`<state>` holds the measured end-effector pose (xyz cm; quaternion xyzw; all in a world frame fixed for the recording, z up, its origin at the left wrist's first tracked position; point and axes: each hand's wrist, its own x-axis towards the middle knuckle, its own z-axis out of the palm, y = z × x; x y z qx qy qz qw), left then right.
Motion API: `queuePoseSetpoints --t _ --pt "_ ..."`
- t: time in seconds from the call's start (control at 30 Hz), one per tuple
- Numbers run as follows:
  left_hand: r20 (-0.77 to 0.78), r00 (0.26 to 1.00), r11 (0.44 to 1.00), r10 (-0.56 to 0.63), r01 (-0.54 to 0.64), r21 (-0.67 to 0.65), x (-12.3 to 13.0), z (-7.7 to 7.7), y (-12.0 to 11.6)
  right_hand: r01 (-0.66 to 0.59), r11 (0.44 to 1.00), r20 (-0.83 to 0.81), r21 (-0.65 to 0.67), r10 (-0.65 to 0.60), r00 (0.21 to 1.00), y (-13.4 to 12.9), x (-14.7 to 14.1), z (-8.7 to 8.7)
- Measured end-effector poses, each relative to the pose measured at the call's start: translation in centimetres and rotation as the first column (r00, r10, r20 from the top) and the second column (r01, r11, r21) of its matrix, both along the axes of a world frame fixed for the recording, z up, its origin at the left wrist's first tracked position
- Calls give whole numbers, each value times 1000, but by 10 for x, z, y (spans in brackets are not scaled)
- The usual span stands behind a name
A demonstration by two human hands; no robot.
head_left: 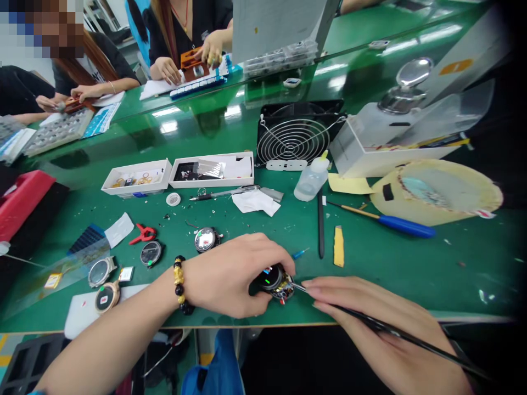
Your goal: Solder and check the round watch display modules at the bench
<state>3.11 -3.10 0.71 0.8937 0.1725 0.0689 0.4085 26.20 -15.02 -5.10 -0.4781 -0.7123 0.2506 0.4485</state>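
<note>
Left hand point(226, 274) closes firmly around a round smartwatch point(274, 283), and the right hand point(370, 323) holds a long black pick point(395, 329) in a narrow grip, its tip touching the watch's exposed, multicoloured internals point(285, 291). The watch's lit display faces up and toward the left hand, and its long axis, from display to open side, appears to run roughly sideways toward the pick. A slip of the tip could scratch or tear those internals, especially if the watch twists in the left hand. The watch sits near the front edge of the green bench point(411, 280), so a fumble could send it over. Just behind it lies a second watch point(206, 240).
</note>
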Motion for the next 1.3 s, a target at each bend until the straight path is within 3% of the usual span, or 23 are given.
queuePoseSetpoints --t 0.37,0.73,1.3 --pt "8 999 999 -39 39 3 -2 1 1 4 1000 1 -9 -4 1000 -4 1 -5" --pt "19 999 999 26 -27 17 4 -5 -3 -40 999 33 4 40 999 -5 7 -7" --pt "70 997 999 -26 25 26 3 -5 -5 -56 998 14 0 56 998 -6 10 -9"
